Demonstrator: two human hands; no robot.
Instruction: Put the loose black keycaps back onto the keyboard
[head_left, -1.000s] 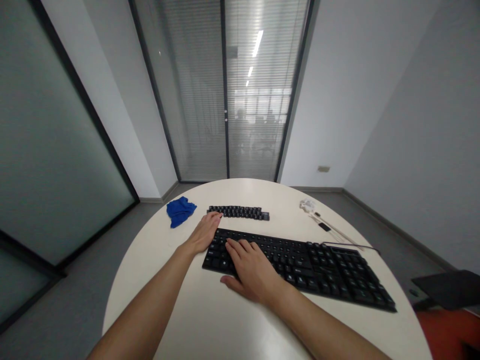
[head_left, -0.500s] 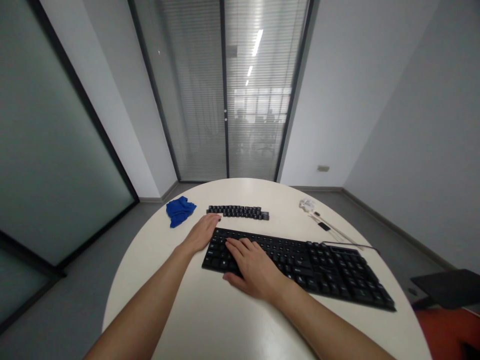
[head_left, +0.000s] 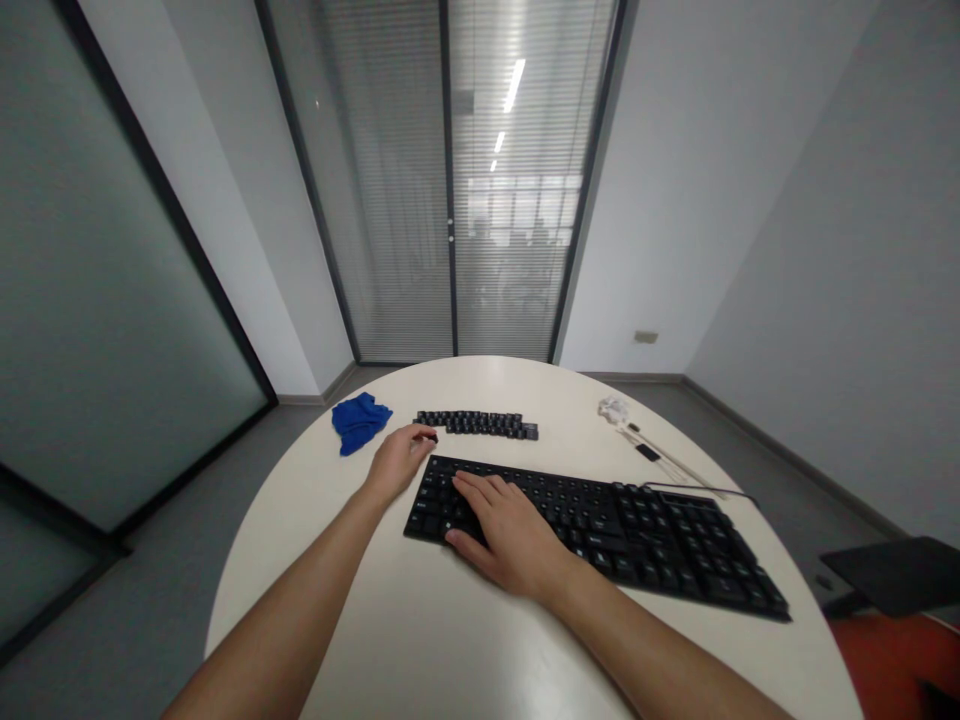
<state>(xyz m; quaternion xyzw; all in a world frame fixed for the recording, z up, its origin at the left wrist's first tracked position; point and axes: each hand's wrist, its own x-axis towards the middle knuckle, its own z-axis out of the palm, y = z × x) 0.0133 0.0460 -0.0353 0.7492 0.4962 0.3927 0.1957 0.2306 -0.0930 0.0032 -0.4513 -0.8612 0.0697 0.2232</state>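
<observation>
A black keyboard lies slanted on the round white table, with bare key positions along its upper rows. My right hand rests on the keyboard's left part, fingers stretched out. Beyond the keyboard, loose black keycaps stand in two rows. My left hand is just left of the keyboard's top corner, near the left end of those rows, its thumb and fingers pinching a small black keycap.
A crumpled blue cloth lies at the back left. At the back right are a clear crumpled bag, thin sticks and a small black-headed brush. A red and black chair stands off the right edge.
My left hand has drawn slightly back and left, and its fingers have curled in around the small keycap. My right hand has barely shifted on the keyboard.
</observation>
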